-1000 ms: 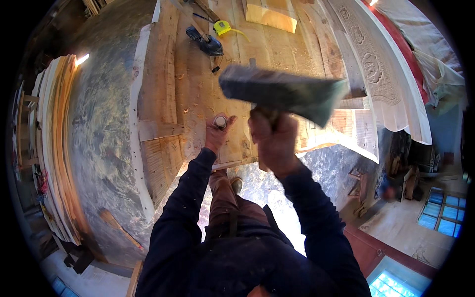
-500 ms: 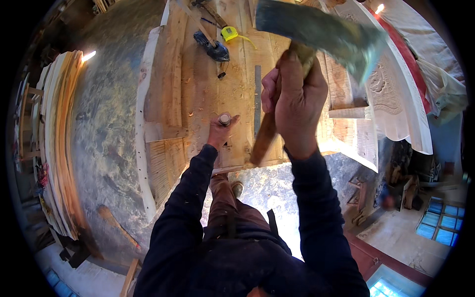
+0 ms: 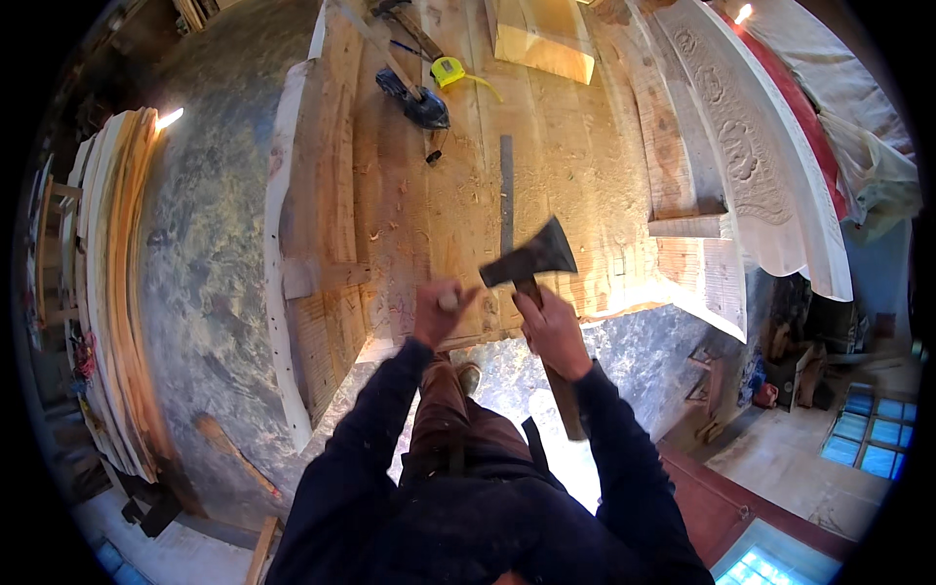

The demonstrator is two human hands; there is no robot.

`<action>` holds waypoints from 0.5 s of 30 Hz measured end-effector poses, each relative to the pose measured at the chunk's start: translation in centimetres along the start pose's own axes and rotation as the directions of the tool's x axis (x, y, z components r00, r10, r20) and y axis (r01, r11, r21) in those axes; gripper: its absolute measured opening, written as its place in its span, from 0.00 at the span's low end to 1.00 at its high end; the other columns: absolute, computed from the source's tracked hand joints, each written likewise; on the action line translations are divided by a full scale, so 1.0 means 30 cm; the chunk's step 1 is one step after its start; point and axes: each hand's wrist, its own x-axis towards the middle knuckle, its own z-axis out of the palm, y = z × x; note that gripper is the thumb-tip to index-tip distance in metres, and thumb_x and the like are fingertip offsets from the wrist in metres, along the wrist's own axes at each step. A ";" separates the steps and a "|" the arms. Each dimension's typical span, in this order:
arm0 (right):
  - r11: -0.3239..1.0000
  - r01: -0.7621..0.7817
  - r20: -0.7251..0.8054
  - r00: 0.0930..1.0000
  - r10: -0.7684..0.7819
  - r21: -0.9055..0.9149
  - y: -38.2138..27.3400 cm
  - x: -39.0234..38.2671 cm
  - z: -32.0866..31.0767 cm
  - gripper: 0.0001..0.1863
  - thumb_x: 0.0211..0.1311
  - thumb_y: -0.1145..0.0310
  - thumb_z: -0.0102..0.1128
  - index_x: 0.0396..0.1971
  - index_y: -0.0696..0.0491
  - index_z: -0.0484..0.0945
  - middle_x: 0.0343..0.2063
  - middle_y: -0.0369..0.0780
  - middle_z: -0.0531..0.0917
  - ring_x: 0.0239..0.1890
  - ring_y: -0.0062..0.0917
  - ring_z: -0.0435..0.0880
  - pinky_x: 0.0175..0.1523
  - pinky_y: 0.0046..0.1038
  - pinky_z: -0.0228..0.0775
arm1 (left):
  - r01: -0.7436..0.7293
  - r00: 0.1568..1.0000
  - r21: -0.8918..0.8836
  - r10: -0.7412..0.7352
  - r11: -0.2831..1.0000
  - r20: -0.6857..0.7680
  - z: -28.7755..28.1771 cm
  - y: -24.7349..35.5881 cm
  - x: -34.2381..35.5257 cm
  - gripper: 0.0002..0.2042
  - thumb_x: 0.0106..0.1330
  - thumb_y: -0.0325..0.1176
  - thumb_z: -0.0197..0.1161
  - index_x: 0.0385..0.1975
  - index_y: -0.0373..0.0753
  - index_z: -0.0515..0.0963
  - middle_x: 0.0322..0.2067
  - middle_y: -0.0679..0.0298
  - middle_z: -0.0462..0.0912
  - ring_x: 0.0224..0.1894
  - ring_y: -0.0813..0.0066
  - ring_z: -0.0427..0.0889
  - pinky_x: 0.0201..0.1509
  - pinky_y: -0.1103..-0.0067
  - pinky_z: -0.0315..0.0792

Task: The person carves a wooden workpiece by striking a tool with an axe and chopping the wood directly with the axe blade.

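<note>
The right hand (image 3: 554, 330) is closed around a hatchet's (image 3: 531, 263) wooden handle — its dark head sits low over the plank workbench (image 3: 429, 214), just beside a steel ruler (image 3: 506, 190). The left hand (image 3: 439, 310) is closed on a small pale peg (image 3: 448, 301) at the bench's near edge.

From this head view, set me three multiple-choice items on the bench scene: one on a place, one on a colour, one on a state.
1. Where does the metal ruler lie?
A. on the plank bench beyond the hatchet head
B. on the floor
C. on the carved white board

2. What colour is the tape measure?
A. red
B. yellow
C. blue

3. What is the right hand doing?
A. resting open on the bench
B. holding the ruler
C. gripping the hatchet handle

Answers: 1 A, the ruler lies flat on the planks just past the blade. 2 B, its case is yellow. 3 C, the fingers wrap the handle below the head, while the left hand pinches a small pale peg.
</note>
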 end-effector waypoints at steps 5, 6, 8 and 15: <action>0.784 -0.558 0.324 0.820 0.471 0.273 0.070 -0.325 0.112 0.10 0.61 0.70 0.59 0.41 0.55 0.79 0.29 0.49 0.78 0.26 0.41 0.81 0.29 0.40 0.72 | -0.051 0.975 -0.086 0.031 0.995 -0.222 0.058 0.018 -0.116 0.12 0.62 0.29 0.70 0.20 0.37 0.73 0.19 0.59 0.74 0.23 0.61 0.76 0.27 0.71 0.67; 0.363 -0.847 0.466 0.521 0.715 0.389 0.041 -0.355 0.098 0.10 0.67 0.64 0.59 0.37 0.56 0.79 0.22 0.47 0.78 0.20 0.37 0.81 0.25 0.37 0.71 | -0.053 0.974 -0.064 0.037 0.997 -0.224 0.060 0.022 -0.107 0.13 0.62 0.29 0.70 0.19 0.37 0.73 0.18 0.58 0.74 0.20 0.64 0.74 0.26 0.72 0.67; 0.442 -0.795 0.388 0.594 0.704 0.415 0.085 -0.498 0.170 0.17 0.69 0.57 0.59 0.32 0.59 0.77 0.14 0.41 0.76 0.12 0.27 0.77 0.19 0.31 0.68 | -0.012 0.991 -0.065 0.003 0.998 -0.130 0.048 -0.007 -0.046 0.15 0.64 0.31 0.70 0.18 0.38 0.73 0.16 0.64 0.73 0.19 0.72 0.71 0.25 0.74 0.65; 0.171 -0.926 0.555 0.342 0.759 0.337 0.071 -0.675 0.272 0.20 0.69 0.54 0.58 0.33 0.59 0.78 0.14 0.39 0.78 0.10 0.24 0.76 0.18 0.29 0.69 | 0.347 0.936 -0.357 -0.296 0.867 0.190 -0.020 0.016 0.276 0.20 0.67 0.37 0.71 0.16 0.40 0.69 0.16 0.76 0.62 0.23 0.89 0.62 0.23 0.79 0.58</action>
